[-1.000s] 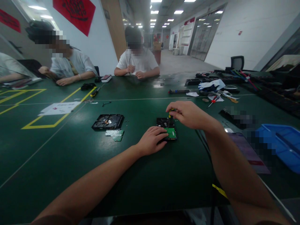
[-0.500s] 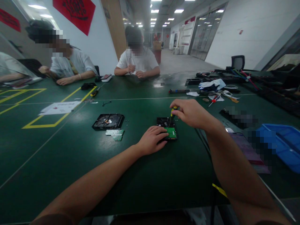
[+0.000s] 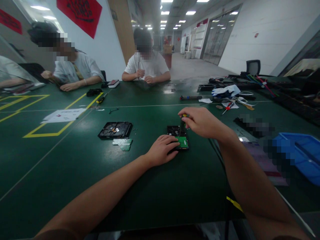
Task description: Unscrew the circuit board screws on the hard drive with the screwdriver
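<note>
A black hard drive with a green circuit board lies on the dark green table in front of me. My left hand grips its left side, fingers over the board and thumb at the near edge. Above the drive, my right hand is closed around a yellow and black screwdriver. The screwdriver stands nearly upright, its tip down at the drive; the exact contact spot is too small to make out. Left of them lie a second hard drive and a loose circuit board.
Tiny screws lie beside the second drive. A blue bin and a purplish flat packet are at the right. Gloves and a red screwdriver lie farther back. Two people sit across the table; another is partly visible at left.
My right hand has shifted slightly left and its fingers have turned around the screwdriver handle, which now stands more upright. My left hand and the drive stay put.
</note>
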Available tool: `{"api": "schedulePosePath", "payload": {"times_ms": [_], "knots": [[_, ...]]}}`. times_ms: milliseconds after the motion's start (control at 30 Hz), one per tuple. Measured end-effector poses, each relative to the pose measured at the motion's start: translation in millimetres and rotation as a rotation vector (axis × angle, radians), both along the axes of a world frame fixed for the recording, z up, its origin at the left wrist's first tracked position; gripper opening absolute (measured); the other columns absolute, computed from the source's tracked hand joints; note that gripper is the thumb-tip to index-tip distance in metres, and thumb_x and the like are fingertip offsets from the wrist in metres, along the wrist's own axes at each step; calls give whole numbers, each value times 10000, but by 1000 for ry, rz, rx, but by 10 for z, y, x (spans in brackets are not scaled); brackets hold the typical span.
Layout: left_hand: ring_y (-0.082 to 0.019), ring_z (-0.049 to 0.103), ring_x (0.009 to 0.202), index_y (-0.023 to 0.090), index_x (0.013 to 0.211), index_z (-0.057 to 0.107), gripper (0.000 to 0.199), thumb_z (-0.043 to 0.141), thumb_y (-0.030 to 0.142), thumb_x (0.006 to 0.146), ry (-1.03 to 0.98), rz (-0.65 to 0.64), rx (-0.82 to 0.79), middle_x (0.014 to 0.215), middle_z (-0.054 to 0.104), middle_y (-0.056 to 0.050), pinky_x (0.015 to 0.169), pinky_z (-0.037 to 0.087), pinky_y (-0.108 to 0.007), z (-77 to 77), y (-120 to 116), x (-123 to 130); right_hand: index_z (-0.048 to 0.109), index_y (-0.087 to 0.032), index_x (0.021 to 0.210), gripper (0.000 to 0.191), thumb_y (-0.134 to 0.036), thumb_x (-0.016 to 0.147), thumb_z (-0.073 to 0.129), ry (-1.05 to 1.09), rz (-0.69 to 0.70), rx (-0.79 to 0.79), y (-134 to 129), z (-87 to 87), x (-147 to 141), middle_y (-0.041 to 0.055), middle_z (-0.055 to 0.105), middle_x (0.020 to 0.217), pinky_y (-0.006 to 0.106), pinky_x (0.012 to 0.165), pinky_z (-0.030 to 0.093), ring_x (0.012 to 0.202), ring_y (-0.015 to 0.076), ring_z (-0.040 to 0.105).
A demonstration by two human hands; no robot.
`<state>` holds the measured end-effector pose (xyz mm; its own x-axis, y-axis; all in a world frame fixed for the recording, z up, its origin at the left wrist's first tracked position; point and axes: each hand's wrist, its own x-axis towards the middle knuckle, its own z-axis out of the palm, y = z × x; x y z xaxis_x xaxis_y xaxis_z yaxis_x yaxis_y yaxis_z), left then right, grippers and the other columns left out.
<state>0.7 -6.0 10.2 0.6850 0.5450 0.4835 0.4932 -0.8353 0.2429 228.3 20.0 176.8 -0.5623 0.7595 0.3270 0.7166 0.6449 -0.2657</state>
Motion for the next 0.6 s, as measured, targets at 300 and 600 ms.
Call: {"api": "schedulePosePath", "payload": {"times_ms": [300,600], "knots": [[-306,623,1358,235,1378,686,374,652,374,1032,-11,-7,9,1420,684,-112,1167,494,-538,-39,16,-9,770,-156,1189,358,-90,959,504,-35,35,-45,-18,34,28,99,820,1067,346,885,511,945,233,746],[-306,623,1354,227,1376,687,374,645,376,1035,-11,-3,4,1418,686,-114,1173,489,-537,-22,8,-10,724,-170,1196,246,-243,983,628,-1,-45,-2,12,-10,37,128,813,1136,400,920,517,1024,291,747]]}}
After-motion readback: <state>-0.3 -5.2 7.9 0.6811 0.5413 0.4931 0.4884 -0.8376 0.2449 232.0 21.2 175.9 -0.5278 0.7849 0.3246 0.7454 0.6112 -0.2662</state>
